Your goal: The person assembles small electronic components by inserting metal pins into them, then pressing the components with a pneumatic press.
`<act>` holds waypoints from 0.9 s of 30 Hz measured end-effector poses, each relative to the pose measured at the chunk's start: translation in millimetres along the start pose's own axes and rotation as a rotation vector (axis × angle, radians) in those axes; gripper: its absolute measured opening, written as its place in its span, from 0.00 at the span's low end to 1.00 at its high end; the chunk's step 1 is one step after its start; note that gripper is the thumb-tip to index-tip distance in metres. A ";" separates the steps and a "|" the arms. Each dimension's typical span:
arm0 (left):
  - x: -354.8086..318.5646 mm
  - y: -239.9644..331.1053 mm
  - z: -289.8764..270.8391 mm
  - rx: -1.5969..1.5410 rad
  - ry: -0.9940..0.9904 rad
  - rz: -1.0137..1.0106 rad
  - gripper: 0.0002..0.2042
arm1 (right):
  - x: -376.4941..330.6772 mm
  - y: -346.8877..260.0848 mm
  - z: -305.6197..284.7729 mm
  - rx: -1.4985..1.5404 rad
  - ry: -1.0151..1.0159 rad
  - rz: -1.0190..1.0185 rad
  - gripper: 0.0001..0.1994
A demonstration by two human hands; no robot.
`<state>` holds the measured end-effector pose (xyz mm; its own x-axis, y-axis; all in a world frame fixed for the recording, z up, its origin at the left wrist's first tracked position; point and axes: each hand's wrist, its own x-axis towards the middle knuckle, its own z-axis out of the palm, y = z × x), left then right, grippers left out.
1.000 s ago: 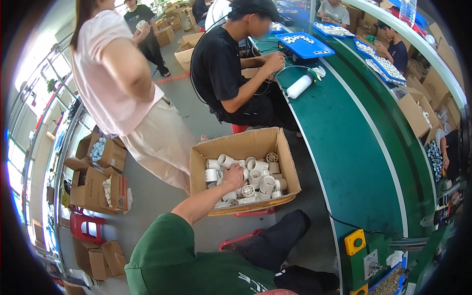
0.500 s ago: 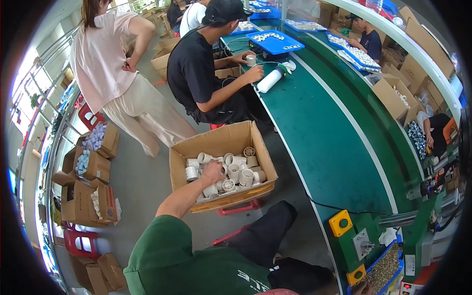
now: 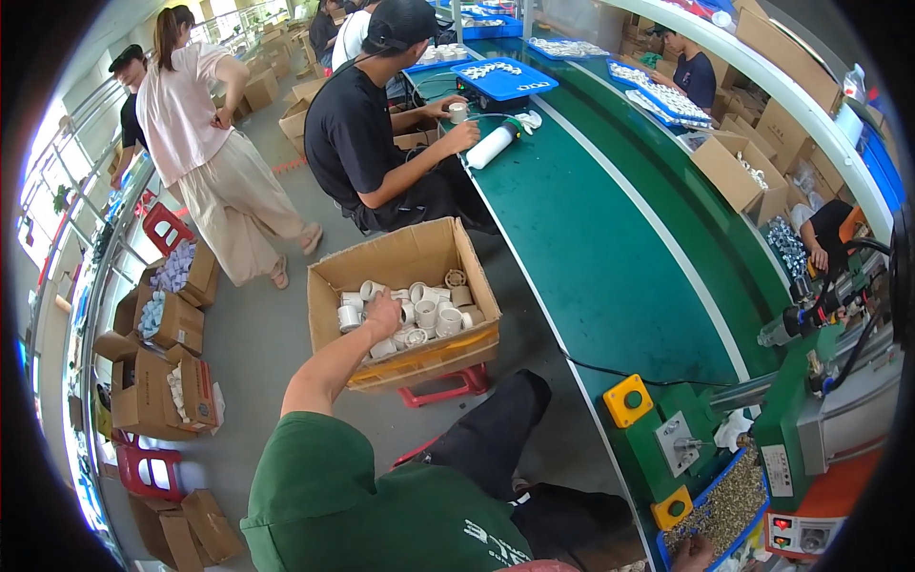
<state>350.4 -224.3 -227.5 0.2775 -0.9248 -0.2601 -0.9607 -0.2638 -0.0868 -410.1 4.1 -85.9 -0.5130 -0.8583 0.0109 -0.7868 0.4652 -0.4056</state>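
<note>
My left hand (image 3: 384,313) reaches into an open cardboard box (image 3: 367,259) of white, cup-shaped plastic fittings (image 3: 426,312). Its fingers curl down onto one fitting among the others, and the fingertips are partly hidden. At the lower right, my right hand (image 3: 694,553) is over the near edge of a blue tray (image 3: 669,543) filled with small brass-coloured pieces (image 3: 729,510). The fingers there are bent together; what they hold, if anything, is too small to make out. The box rests on a red stool (image 3: 443,386) to the left of the green workbench.
A metal fixture (image 3: 679,444) stands between two yellow button boxes (image 3: 628,400) on the green bench (image 3: 610,296). Farther along sits a co-worker (image 3: 357,124) in black, holding a white fitting. Another person (image 3: 195,114) stands at the left, near filled cartons (image 3: 176,319).
The view has shifted, so the box and bench appear farther left and higher. My left hand stays among the fittings. More of my right hand and the blue tray shows.
</note>
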 end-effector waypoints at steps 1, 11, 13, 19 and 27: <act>0.6 -6.4 11.7 0.004 0.037 -0.011 0.28 | -3.0 -31.0 -11.6 -0.092 -0.051 -0.016 0.13; -5.4 -25.4 -8.4 -0.343 0.119 -0.090 0.40 | 23.2 43.8 12.4 0.057 0.030 -0.198 0.11; -6.7 -50.6 -3.2 -0.450 0.242 -0.040 0.46 | 15.9 -9.7 -1.6 0.047 -0.032 -0.133 0.10; -45.9 -23.6 -81.6 -0.863 0.452 -0.107 0.39 | 6.7 -12.3 -7.7 0.131 -0.030 -0.138 0.08; -78.0 53.2 -116.0 -2.259 0.317 0.278 0.21 | 2.9 -26.3 -8.4 0.075 0.044 -0.174 0.06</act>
<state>276.2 -197.9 -100.3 0.3883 -0.9198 0.0560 0.5120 0.2659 0.8168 -393.8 -8.8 -67.5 -0.3872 -0.9133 0.1260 -0.8380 0.2916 -0.4613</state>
